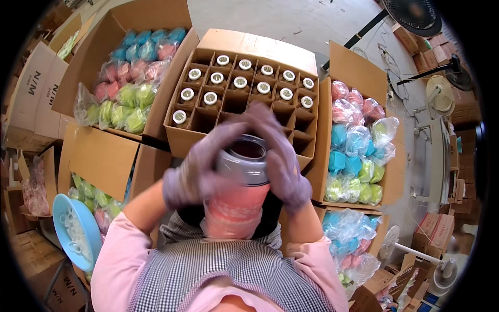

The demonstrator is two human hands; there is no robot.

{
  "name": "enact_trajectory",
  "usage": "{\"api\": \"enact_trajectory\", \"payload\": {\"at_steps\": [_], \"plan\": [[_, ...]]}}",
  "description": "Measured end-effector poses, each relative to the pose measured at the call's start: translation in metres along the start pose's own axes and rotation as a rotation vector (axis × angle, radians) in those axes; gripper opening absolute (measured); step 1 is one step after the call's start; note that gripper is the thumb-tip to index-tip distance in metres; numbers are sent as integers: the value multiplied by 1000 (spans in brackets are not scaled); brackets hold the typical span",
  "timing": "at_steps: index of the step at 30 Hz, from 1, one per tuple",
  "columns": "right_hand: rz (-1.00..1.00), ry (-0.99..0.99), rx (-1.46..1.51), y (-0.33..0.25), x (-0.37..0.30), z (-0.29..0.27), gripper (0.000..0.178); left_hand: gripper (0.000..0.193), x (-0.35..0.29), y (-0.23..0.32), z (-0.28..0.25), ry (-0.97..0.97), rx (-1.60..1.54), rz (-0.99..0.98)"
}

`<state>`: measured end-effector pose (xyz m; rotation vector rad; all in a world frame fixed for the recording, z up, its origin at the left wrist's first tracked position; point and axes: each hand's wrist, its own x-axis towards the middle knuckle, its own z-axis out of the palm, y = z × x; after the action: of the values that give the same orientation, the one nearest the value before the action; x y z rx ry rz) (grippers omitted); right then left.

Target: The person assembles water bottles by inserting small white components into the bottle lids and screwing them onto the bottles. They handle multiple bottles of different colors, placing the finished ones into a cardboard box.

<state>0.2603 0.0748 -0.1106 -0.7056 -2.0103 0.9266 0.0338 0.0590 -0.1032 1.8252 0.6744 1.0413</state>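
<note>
Upright between my knees stands a pink jar-like container [232,210] with a shiny grey collar and a dark round mouth. Clear plastic seems to wrap its lower part. My left hand [200,164], in a dull purple glove, lies along the collar's left side with fingers stretched out, its thumb smeared by motion. On the other side my right hand [278,153], gloved alike, has its fingers extended past the rim and its palm toward the collar. Fingertips of both hands come close together beyond the mouth, blurred. Whether either palm presses on the container, I cannot tell.
Ahead, a divided carton [187,136] holds several white-topped containers in its cells. Cartons at left [150,112] and right [392,171] hold bagged blue, pink and green parts. A blue basin [93,234] of clear pieces sits at lower left. A black fan [416,15] stands far right.
</note>
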Motion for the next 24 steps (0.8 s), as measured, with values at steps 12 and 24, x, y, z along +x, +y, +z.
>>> {"api": "enact_trajectory", "payload": {"at_steps": [12, 24], "plan": [[283, 368, 909, 28, -9, 5, 61, 72, 15, 10, -26, 1, 411, 116], [678, 224, 798, 62, 13, 12, 94, 72, 32, 53, -14, -95, 438, 114]]}}
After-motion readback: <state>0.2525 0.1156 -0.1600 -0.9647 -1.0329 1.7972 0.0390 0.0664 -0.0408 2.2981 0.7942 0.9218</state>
